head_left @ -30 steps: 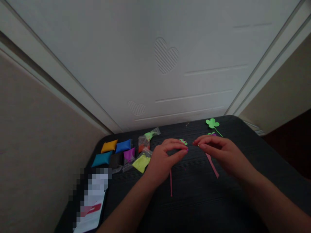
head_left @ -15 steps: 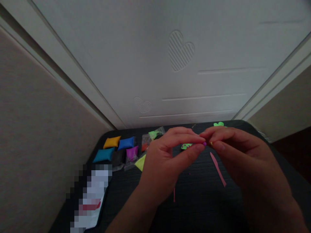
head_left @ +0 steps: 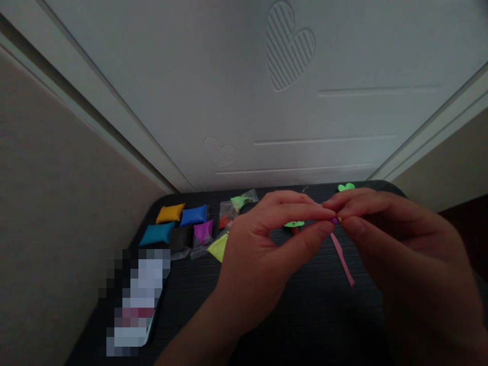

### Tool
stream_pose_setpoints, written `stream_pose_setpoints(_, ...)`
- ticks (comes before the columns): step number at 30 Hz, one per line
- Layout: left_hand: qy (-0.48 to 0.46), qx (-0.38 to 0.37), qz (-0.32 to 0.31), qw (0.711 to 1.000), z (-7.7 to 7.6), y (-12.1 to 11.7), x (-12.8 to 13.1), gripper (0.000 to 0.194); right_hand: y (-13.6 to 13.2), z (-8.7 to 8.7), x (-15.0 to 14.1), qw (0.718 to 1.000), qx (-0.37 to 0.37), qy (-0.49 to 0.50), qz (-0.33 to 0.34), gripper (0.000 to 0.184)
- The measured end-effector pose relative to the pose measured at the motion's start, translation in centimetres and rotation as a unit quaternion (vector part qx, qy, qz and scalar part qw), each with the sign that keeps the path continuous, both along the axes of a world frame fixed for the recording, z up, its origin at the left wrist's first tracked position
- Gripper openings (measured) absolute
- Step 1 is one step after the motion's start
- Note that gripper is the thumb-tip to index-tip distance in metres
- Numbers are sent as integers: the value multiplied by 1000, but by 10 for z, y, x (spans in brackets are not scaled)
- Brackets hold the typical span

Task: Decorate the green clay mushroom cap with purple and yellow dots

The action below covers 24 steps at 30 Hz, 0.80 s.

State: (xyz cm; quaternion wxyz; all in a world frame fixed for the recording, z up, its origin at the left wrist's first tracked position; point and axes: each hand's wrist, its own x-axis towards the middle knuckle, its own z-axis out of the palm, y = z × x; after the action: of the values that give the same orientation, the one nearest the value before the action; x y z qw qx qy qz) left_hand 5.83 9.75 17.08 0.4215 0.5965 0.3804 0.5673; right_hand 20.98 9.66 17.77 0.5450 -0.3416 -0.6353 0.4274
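My left hand (head_left: 263,249) pinches a tiny purple ball (head_left: 334,221), apparently modelling clay, between thumb and fingertips. Right against it is a tiny yellow piece (head_left: 339,219), held in the closed fingertips of my right hand (head_left: 400,239). The two bits look to be touching or almost so, above the dark table. Below and between the hands lies a pink modelling knife (head_left: 342,259). Behind my left fingers, a green piece with dots (head_left: 294,223) and a red part under it show only partly.
Packets of coloured clay lie at the left: yellow (head_left: 170,213), blue (head_left: 193,216), teal (head_left: 157,234), black (head_left: 181,239) and purple (head_left: 203,232). An opened lime bag (head_left: 218,248) is partly behind my left hand. A blurred-out phone-like slab (head_left: 139,300) rests nearer. Green lobed piece (head_left: 346,187) sits at the back.
The yellow piece and the purple ball have come closer together. Both hands now appear slightly further right, and the camera view has shifted a little.
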Motion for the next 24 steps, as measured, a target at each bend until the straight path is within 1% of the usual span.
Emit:
stream_pose_setpoints(4,2,-3,-6,1000,0,-1,0,16,-1,-2,-1,1000,11,-10,-9,16)
stream_pose_setpoints(10,25,14,23,999,1,-1,1,15,0,-2,-4,999,17,-31,-34,17)
stream_pose_setpoints(14,18,11,31,999,0,-3,3,14,0,-1,-5,998,16,-39,-47,17)
stream_pose_setpoints(16,-10,-10,16,1000,-1,-2,4,13,-1,-1,-5,998,15,-40,-51,18)
stream_pose_setpoints(19,-91,-56,-31,994,-4,0,6,13,-2,-1,-3,998,8,-33,-48,19)
stream_pose_setpoints(21,-145,-89,-61,984,-6,3,7,12,-4,-1,-2,998,4,-35,-47,21)
stream_pose_setpoints(23,-188,-125,-87,970,-8,4,7,12,-5,-1,-1,997,20,-45,-56,23)
stream_pose_setpoints(24,-206,-142,-100,963,-9,5,7,12,-5,-1,-1,996,40,-57,-63,24)
